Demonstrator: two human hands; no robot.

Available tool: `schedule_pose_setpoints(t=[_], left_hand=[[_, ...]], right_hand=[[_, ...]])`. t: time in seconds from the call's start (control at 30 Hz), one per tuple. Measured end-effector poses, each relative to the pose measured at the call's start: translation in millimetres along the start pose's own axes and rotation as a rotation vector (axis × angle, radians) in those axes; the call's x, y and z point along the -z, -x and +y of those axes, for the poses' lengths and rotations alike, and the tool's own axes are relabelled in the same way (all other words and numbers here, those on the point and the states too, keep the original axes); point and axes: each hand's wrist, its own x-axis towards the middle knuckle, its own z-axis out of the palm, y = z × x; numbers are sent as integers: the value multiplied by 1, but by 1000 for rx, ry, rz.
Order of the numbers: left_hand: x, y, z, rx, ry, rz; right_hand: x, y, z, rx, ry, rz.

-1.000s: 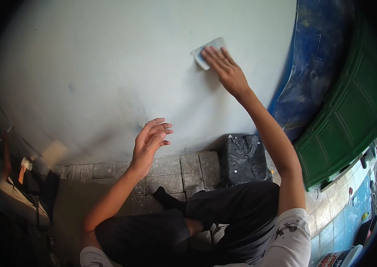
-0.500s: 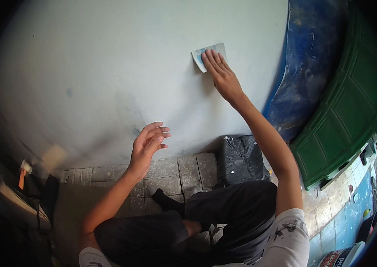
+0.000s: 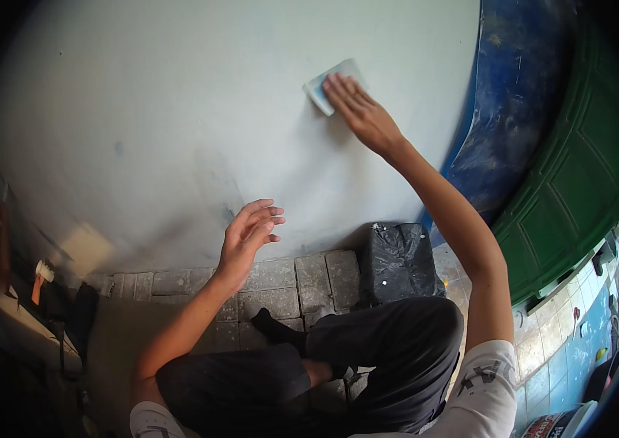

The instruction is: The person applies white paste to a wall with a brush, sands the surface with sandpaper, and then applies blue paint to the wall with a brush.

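My right hand presses a sheet of sandpaper flat against the pale wall, fingers laid over its back. Blue print shows on the sheet, and its left edge lifts a little from the wall. Lower and to the left, my left hand hovers in front of the wall with bent, parted fingers and nothing in it. Faint dark smudges mark the wall just behind that hand.
A black plastic-wrapped block stands by the wall on grey pavers. At right are a blue sheet, a green panel and a paint bucket. A brush sits at left.
My right hand has slid slightly up and left along the wall with the sandpaper, which is now tilted more. My left hand has barely moved.
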Motion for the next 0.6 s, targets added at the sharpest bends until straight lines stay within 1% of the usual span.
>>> schedule_pose_setpoints(t=[0.03,0.07,0.13,0.17,0.23,0.27,0.3,0.37,0.4,0.43,0.5,0.53,0.6], left_hand=[[0,0,1,-6,9,2],[1,0,2,-8,7,-1],[1,0,1,-20,-13,-13],[1,0,0,-24,-8,-8],[1,0,1,-18,-9,-14],[2,0,1,-20,-13,-17],[2,0,1,-16,-11,-21],[1,0,-2,-14,4,-18],[1,0,-2,-12,5,-10],[2,0,-2,-7,-3,-9],[2,1,-1,-8,-9,-20],[1,0,-2,-15,-5,-24],[1,-1,-3,-8,-7,-22]], right_hand=[[4,-2,-5,112,-68,-25],[5,-4,-3,111,-65,-23],[6,-9,4,-126,8,79],[3,-10,2,-118,7,80],[-4,-8,-13,46,-11,6],[-4,-8,-16,97,-88,7],[-2,-10,-12,98,-84,8],[0,-15,-5,-122,-27,88],[-3,-16,-14,-141,-36,120],[-7,-15,-24,-118,-54,76],[-10,-15,-27,140,-163,-6],[-8,-18,-23,141,-161,-4],[-7,-28,-17,-77,-60,115]])
